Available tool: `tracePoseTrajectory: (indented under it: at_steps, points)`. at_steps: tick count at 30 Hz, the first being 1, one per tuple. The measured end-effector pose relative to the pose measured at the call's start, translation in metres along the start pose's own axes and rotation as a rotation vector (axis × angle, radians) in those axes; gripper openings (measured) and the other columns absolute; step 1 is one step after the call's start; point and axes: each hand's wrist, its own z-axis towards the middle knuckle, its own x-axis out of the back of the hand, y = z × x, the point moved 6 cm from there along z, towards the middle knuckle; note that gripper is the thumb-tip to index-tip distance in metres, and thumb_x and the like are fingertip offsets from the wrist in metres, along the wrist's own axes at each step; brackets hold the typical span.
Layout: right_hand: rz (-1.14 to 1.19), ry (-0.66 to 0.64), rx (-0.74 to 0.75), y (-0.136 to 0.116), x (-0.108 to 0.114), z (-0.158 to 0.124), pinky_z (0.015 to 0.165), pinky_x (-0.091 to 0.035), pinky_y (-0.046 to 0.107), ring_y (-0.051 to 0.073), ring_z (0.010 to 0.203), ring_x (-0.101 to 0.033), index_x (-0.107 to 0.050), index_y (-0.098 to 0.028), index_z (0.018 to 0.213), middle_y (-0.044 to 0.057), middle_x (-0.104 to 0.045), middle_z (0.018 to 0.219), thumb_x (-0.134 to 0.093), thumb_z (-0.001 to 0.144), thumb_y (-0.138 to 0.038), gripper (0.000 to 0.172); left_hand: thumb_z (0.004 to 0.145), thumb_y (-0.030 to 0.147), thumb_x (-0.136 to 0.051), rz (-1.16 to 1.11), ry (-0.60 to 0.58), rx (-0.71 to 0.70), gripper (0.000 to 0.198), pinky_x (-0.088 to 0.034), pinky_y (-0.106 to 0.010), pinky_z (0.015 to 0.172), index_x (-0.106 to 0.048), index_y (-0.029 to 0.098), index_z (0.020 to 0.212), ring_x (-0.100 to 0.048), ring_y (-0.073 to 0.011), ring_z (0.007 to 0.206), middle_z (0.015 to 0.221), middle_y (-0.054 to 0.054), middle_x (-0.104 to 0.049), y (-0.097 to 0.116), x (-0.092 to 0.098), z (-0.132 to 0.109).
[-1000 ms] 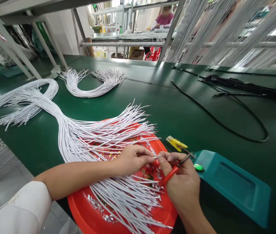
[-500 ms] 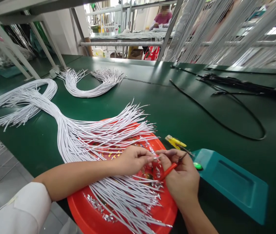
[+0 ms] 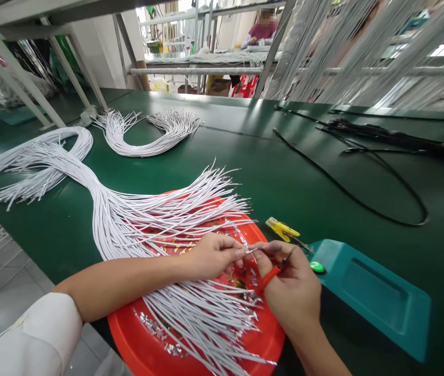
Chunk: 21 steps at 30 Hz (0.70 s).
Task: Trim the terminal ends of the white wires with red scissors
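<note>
Over the red tray [image 3: 128,339], my left hand [image 3: 216,256] pinches the end of a white wire [image 3: 250,251] between thumb and fingertips. My right hand [image 3: 294,284] is closed at the same wire end, its thumb and forefinger pressed together there. Tucked in its palm is a red-handled tool [image 3: 268,279], possibly scissors; most of it is hidden by the fingers. A fanned bundle of white wires [image 3: 139,209] lies across the tray on both sides of my left forearm. Small silvery scraps [image 3: 155,329] are scattered on the tray.
Right of the tray lie a yellow-handled tool [image 3: 282,228] and a teal plastic bin [image 3: 378,292] with a green object [image 3: 317,267] at its edge. Black cables [image 3: 394,136] and another white wire bundle [image 3: 139,149] rest farther back on the green table [image 3: 222,151]. A person [image 3: 263,34] sits beyond.
My right fingertips have shifted slightly at the wire end, and the red handle has tilted a little in that hand. My left hand stays almost in place.
</note>
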Motion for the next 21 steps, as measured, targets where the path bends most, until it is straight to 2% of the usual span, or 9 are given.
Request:
tracePoseTrajectory:
  at_steps: [4,6,8,12,15,18,21]
  points:
    - [-0.062,-0.073,0.092,0.001,0.001,0.0,0.06,-0.052,0.028,0.016,0.068,-0.064,-0.058,-0.022,0.083,0.002,-0.067,0.077,-0.061,0.075,-0.029,0.011,0.076,0.031,-0.063,-0.046,-0.107,0.081,0.022,-0.031,-0.016,0.04,-0.062,0.01,0.073,-0.041,-0.0019,0.04,0.056,0.004,-0.054,-0.002,-0.001,0.0]
    - [-0.049,-0.113,0.071,0.005,0.0,0.001,0.062,-0.052,0.028,0.016,0.069,-0.064,-0.058,-0.023,0.085,0.002,-0.067,0.079,-0.062,0.075,-0.029,0.012,0.074,0.031,-0.065,-0.031,-0.111,0.119,0.021,-0.034,-0.017,0.041,-0.063,0.01,0.074,-0.045,-0.0037,0.041,0.057,0.003,-0.055,-0.004,0.0,0.0]
    - [-0.009,-0.125,0.02,0.007,-0.002,0.002,0.063,-0.052,0.029,0.017,0.07,-0.064,-0.057,-0.022,0.085,0.003,-0.067,0.08,-0.064,0.074,-0.031,0.016,0.074,0.029,-0.065,0.041,-0.082,0.096,0.019,-0.038,-0.018,0.044,-0.065,0.01,0.075,-0.049,-0.0058,0.044,0.056,0.003,-0.056,-0.002,0.001,-0.001]
    - [0.135,0.002,-0.164,0.009,0.001,0.003,0.063,-0.053,0.031,0.018,0.069,-0.065,-0.054,-0.02,0.086,0.003,-0.067,0.076,-0.069,0.069,-0.038,0.028,0.075,0.025,-0.064,0.296,0.113,-0.176,0.015,-0.043,-0.02,0.058,-0.07,0.012,0.076,-0.055,-0.0086,0.061,0.067,-0.002,-0.064,0.016,0.007,-0.004]
    - [0.205,0.049,-0.299,0.008,0.001,0.001,0.053,-0.05,0.028,0.015,0.056,-0.061,-0.053,-0.02,0.088,0.002,-0.065,0.069,-0.072,0.066,-0.045,0.038,0.076,0.022,-0.062,0.533,0.266,-0.351,0.012,-0.044,-0.022,0.064,-0.071,0.014,0.077,-0.057,-0.0109,0.068,0.074,-0.004,-0.067,0.027,0.01,-0.01]
    - [0.251,-0.008,-0.366,0.007,-0.004,-0.001,0.042,-0.044,0.024,0.012,0.043,-0.053,-0.052,-0.02,0.087,-0.002,-0.06,0.058,-0.071,0.065,-0.05,0.041,0.077,0.018,-0.06,0.667,0.318,-0.483,0.013,-0.044,-0.023,0.067,-0.072,0.014,0.078,-0.058,-0.0118,0.07,0.074,-0.005,-0.067,0.031,0.008,-0.015]
    - [0.242,-0.024,-0.36,0.007,-0.006,-0.001,0.044,-0.045,0.025,0.012,0.046,-0.054,-0.052,-0.021,0.084,-0.003,-0.06,0.057,-0.074,0.061,-0.048,0.042,0.078,0.017,-0.058,0.728,0.334,-0.556,0.014,-0.044,-0.023,0.066,-0.072,0.013,0.079,-0.057,-0.0118,0.069,0.074,-0.006,-0.067,0.032,0.006,-0.017]
